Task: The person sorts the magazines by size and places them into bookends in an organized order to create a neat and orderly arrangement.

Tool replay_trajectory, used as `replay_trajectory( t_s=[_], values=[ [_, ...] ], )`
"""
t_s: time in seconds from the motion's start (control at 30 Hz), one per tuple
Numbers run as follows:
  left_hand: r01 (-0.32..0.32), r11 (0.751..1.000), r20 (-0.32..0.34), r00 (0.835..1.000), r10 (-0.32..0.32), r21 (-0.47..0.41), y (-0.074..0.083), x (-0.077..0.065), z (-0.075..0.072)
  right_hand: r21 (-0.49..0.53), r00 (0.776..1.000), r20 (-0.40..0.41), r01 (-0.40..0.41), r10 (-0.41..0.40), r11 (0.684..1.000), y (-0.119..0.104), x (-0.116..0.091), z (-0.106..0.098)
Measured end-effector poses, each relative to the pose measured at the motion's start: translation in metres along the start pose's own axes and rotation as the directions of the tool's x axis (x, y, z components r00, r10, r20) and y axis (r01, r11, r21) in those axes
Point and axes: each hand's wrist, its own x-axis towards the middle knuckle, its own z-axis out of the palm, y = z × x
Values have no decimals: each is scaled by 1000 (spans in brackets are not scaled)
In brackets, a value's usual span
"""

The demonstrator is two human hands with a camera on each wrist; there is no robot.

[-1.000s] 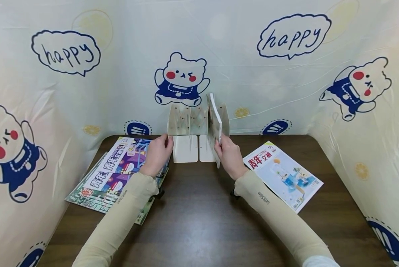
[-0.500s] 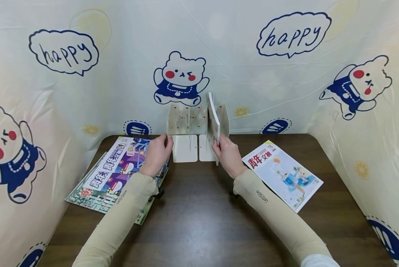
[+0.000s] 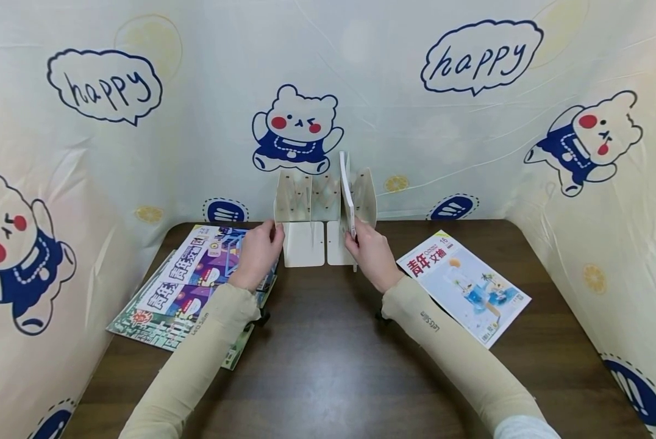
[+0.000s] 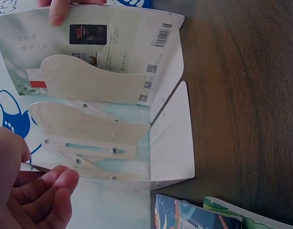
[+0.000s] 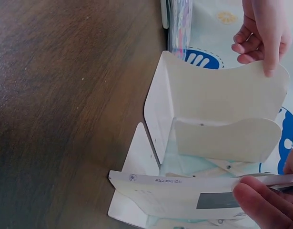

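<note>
A cream-coloured expandable book rack [image 3: 305, 245] with upright dividers stands at the back of the table. My left hand [image 3: 258, 253] pinches the edge of its left end plate between thumb and fingers, as the left wrist view shows. A magazine [image 3: 347, 189] stands on edge in the right part of the rack. My right hand [image 3: 376, 253] grips its near edge, thumb on one side and fingers on the other. In the left wrist view the magazine's cover [image 4: 129, 43], with a barcode, lies behind a divider [image 4: 89, 78].
Several magazines [image 3: 182, 268] lie in an overlapping pile at the left, partly under the left forearm. Another magazine [image 3: 465, 286] with a white and blue cover lies flat at the right. A patterned cloth [image 3: 388, 122] hangs close behind the rack.
My right hand has shifted slightly to the left with the magazine, whose near edge now sits further left in the rack. My left hand stays on the end plate.
</note>
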Motion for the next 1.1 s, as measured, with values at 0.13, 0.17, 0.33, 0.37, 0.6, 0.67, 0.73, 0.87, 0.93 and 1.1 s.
replay_trajectory(
  t_s=[0.13, 0.17, 0.33, 0.37, 0.6, 0.67, 0.73, 0.87, 0.93, 1.1],
  values=[
    [0, 1000, 4, 1000, 0, -1, 0, -1, 0, 2, 1000, 8, 1, -1, 1000, -2, -1, -2],
    [-2, 1000, 3, 1000, 2, -2, 0, -1, 0, 0, 1000, 10, 2, -2, 1000, -2, -1, -2],
    [-8, 1000, -6, 1000, 8, 2, 1, -1, 0, -11, 1000, 28, -3, 3, 1000, -5, -3, -5],
    [-11, 1000, -11, 1000, 11, 8, 1, -1, 0, -15, 999, 36, -7, 7, 1000, -6, -3, -6],
    [-23, 999, -38, 999, 24, 33, 1, 1, 1, -26, 996, 80, -34, 36, 999, -8, -5, -7],
    [-22, 999, -35, 999, 23, 30, 1, 1, 1, -30, 997, 75, -25, 27, 999, -8, -5, -8],
    [-17, 999, -28, 999, 17, 27, 1, 1, 0, -36, 997, 70, -14, 16, 999, -9, -4, -9],
    [-11, 1000, -20, 1000, 12, 24, 1, 2, -1, -46, 997, 81, -11, 14, 999, -9, -3, -10],
    [-10, 1000, -16, 1000, 10, 23, 1, 2, -1, -44, 995, 93, -20, 24, 999, -10, -3, -11],
    [-11, 1000, -12, 1000, 11, 21, 0, 1, 0, -47, 992, 116, -35, 40, 998, -10, -5, -10]
  ],
)
